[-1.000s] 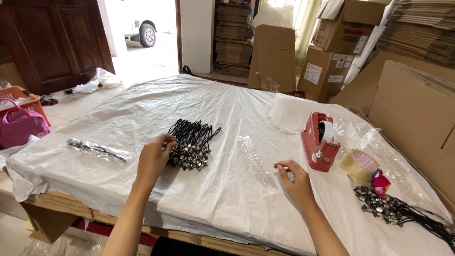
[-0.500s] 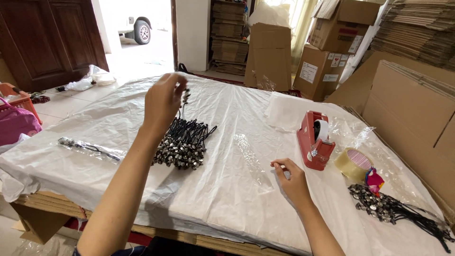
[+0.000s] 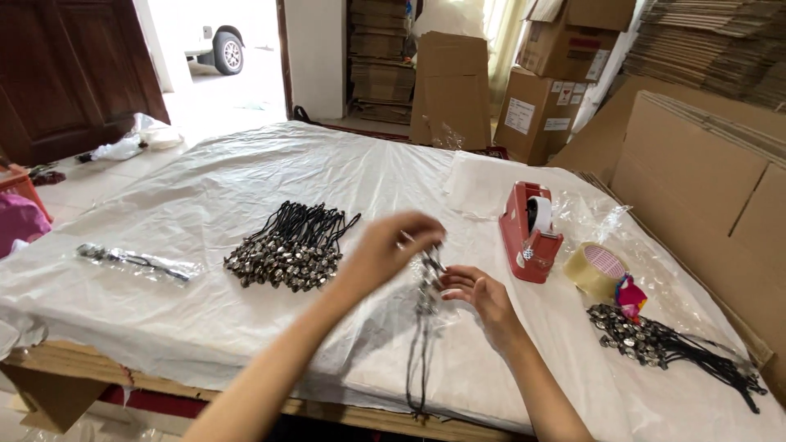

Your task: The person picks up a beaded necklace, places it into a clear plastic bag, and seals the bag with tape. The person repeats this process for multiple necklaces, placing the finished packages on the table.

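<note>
My left hand [image 3: 391,247] pinches a black cord necklace with metal beads [image 3: 424,327], which hangs down over the table's front edge. Close to its right, my right hand [image 3: 481,296] holds a clear plastic sleeve [image 3: 442,307] around the necklace's beaded part. Left of my hands, a pile of the same black cord necklaces [image 3: 291,245] lies on the white plastic sheet [image 3: 246,176] that covers the table.
A red tape dispenser [image 3: 528,231] and a roll of clear tape [image 3: 596,270] sit to the right, with another heap of necklaces [image 3: 663,348] near them. A bagged necklace [image 3: 135,262] lies at the far left. Cardboard boxes [image 3: 704,176] line the right side.
My left hand picked one necklace from the pile, lifted it, and carried it right to my right hand, which now holds the clear sleeve against it.
</note>
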